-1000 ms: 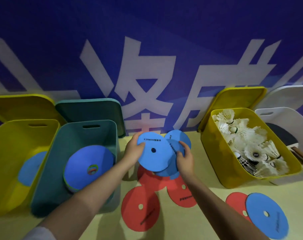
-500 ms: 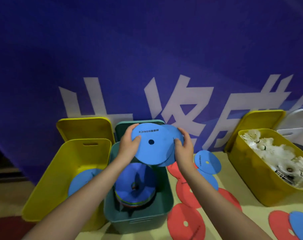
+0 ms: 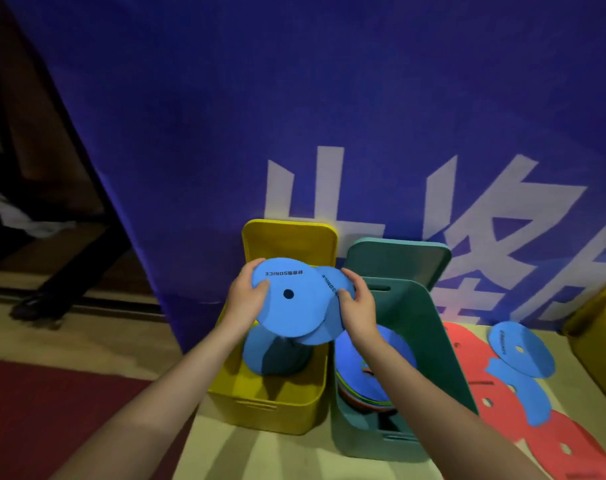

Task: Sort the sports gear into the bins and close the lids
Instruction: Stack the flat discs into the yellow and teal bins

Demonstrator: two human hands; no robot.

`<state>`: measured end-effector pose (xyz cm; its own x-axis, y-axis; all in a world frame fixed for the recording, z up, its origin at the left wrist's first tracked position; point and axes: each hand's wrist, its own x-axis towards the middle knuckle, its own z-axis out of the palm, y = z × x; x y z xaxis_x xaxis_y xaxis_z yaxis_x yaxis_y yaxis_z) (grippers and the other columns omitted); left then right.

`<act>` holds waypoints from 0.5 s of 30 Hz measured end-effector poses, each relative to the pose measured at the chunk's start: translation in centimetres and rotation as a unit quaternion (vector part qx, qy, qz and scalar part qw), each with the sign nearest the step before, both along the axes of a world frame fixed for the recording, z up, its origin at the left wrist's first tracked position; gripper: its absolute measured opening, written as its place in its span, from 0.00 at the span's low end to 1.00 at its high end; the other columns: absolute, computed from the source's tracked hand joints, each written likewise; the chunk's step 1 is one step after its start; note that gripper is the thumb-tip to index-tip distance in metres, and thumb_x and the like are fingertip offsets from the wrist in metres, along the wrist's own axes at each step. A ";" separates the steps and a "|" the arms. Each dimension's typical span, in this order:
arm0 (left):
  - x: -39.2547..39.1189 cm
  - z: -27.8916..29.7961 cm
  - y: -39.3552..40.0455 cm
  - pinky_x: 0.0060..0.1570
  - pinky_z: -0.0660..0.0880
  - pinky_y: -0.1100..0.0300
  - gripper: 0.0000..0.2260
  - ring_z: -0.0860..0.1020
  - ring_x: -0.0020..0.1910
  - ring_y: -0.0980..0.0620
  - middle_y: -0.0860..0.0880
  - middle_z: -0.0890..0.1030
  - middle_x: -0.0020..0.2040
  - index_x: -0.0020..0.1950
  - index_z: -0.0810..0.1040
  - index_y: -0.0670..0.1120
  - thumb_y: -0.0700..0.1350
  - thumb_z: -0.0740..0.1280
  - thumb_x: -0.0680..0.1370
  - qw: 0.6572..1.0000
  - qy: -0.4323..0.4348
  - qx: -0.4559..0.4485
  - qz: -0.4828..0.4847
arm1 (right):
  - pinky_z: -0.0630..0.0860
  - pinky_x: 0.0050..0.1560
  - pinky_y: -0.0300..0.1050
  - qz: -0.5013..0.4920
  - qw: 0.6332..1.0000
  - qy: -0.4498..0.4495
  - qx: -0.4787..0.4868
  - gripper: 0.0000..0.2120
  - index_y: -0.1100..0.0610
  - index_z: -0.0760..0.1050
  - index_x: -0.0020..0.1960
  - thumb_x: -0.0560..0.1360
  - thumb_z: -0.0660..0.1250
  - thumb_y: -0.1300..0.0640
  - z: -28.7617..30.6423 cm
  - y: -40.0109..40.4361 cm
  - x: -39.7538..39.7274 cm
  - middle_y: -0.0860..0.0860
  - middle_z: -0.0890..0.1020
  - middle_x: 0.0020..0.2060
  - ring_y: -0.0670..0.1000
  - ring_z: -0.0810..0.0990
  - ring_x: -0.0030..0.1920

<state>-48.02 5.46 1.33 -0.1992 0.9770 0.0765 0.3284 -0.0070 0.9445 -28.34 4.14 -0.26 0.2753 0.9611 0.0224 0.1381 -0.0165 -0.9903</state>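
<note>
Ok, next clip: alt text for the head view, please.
Both hands, left hand and right hand, hold a few overlapping blue discs above an open yellow bin that already holds a blue disc. Beside it an open teal bin holds stacked discs; red discs and blue ones lie on the floor to the right.

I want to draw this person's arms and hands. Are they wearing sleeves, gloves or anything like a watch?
Both forearms are bare: no sleeves reach into view. The left hand and right hand wear no gloves, and no watch, bracelet or ring shows on either. So draw two plain bare arms reaching forward from the bottom of the picture.
</note>
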 end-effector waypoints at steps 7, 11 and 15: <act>-5.9 -4.0 2.2 0.46 0.72 0.57 0.18 0.74 0.51 0.50 0.47 0.76 0.58 0.67 0.70 0.48 0.37 0.61 0.78 0.996 0.039 -0.070 0.033 | 0.76 0.56 0.52 -0.041 0.994 -0.080 -0.058 0.20 0.52 0.67 0.71 0.80 0.58 0.61 -4.6 3.3 -2.5 0.55 0.76 0.63 0.57 0.76 0.59; -5.5 -6.2 4.6 0.45 0.76 0.52 0.18 0.76 0.47 0.49 0.48 0.77 0.58 0.69 0.68 0.52 0.41 0.60 0.79 0.988 0.088 -0.123 0.012 | 0.78 0.51 0.53 -0.052 0.985 -0.156 -0.057 0.22 0.51 0.64 0.72 0.79 0.58 0.60 -5.2 4.5 -2.7 0.55 0.78 0.60 0.57 0.79 0.54; -3.0 -7.9 6.7 0.34 0.71 0.55 0.19 0.76 0.36 0.49 0.51 0.77 0.48 0.69 0.67 0.55 0.41 0.57 0.79 0.984 0.106 -0.140 -0.004 | 0.79 0.50 0.52 -0.045 0.976 -0.211 -0.038 0.22 0.50 0.64 0.73 0.79 0.58 0.60 -5.8 4.6 -3.3 0.53 0.79 0.60 0.57 0.79 0.53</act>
